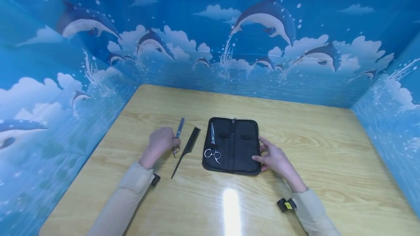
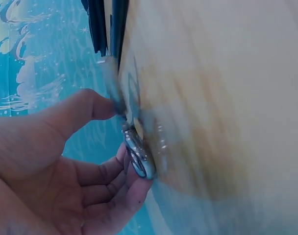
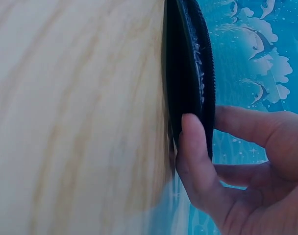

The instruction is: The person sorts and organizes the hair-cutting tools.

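A dolphin-print backdrop (image 1: 213,35) walls the worktop (image 1: 311,137). The left hand (image 1: 162,139) pinches shears (image 1: 180,127) outside the case (image 1: 243,156); beside them a comb (image 1: 191,140) lies loose. Only the scissors (image 1: 213,137) sit inside, in the unfolded case's left half; the right hand (image 1: 275,158) pinches its right edge.

A pale beige sleeve (image 1: 115,207) with a wide cuff (image 1: 136,178) above the left hand (image 1: 160,141); a matching sleeve (image 1: 315,214) above the right hand (image 1: 275,158); a small black wrist device (image 1: 155,180) on the left, another black device (image 1: 281,204) with a yellow patch (image 1: 288,205) on the right
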The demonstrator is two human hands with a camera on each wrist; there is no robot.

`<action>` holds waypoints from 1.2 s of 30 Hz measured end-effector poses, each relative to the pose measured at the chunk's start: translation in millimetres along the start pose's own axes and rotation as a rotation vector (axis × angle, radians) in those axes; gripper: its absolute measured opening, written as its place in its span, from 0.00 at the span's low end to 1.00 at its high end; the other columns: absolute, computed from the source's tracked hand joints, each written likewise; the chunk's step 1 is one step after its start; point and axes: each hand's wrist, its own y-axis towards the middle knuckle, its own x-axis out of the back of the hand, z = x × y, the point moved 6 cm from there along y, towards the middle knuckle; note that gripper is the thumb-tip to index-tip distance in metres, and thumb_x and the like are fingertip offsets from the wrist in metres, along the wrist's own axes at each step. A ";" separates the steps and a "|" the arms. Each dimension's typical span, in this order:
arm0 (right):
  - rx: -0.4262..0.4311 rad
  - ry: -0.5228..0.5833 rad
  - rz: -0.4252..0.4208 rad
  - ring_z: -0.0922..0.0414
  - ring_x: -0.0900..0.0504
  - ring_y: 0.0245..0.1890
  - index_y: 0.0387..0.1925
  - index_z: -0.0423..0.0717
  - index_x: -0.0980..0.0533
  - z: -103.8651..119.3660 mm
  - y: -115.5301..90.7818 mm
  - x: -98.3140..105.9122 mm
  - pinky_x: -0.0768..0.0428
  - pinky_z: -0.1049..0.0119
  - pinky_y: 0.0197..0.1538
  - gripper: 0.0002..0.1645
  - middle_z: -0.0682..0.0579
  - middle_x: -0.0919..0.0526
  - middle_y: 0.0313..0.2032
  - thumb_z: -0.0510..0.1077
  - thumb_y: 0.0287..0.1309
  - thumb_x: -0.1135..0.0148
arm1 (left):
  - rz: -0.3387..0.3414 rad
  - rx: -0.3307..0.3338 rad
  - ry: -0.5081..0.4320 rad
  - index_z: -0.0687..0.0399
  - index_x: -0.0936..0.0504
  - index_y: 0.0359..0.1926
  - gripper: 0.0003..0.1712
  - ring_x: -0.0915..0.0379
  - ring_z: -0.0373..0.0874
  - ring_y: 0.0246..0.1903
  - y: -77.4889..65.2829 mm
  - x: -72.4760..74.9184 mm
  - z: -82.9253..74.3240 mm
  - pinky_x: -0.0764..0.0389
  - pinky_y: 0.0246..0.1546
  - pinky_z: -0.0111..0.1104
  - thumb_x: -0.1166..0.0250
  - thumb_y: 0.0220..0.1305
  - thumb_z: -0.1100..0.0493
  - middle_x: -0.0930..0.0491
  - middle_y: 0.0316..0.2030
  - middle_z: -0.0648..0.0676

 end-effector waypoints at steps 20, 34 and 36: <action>0.027 -0.065 -0.008 0.55 0.22 0.19 0.71 0.46 0.51 0.1 -1.4 1.5 0.17 0.63 0.26 0.50 0.39 0.27 0.50 0.45 0.52 0.35 | 0.030 0.000 0.015 0.46 0.36 0.05 0.26 0.48 0.35 0.10 -0.4 8.9 2.8 0.45 0.11 0.26 0.34 0.50 0.47 0.43 0.05 0.41; 0.016 -0.072 0.002 0.56 0.23 0.20 0.71 0.47 0.51 -0.7 0.4 1.0 0.18 0.62 0.26 0.50 0.38 0.27 0.49 0.46 0.52 0.35 | 0.000 -0.029 -0.080 0.48 0.35 0.07 0.25 0.49 0.35 0.10 -0.9 14.0 7.0 0.45 0.13 0.26 0.34 0.52 0.48 0.42 0.06 0.41; 0.016 -0.075 0.002 0.56 0.23 0.20 0.71 0.47 0.51 -0.4 0.7 1.6 0.18 0.62 0.26 0.50 0.38 0.27 0.49 0.46 0.53 0.35 | -0.030 -0.034 -0.103 0.49 0.30 0.09 0.21 0.46 0.36 0.11 -1.3 15.4 6.5 0.42 0.14 0.28 0.34 0.51 0.49 0.38 0.07 0.42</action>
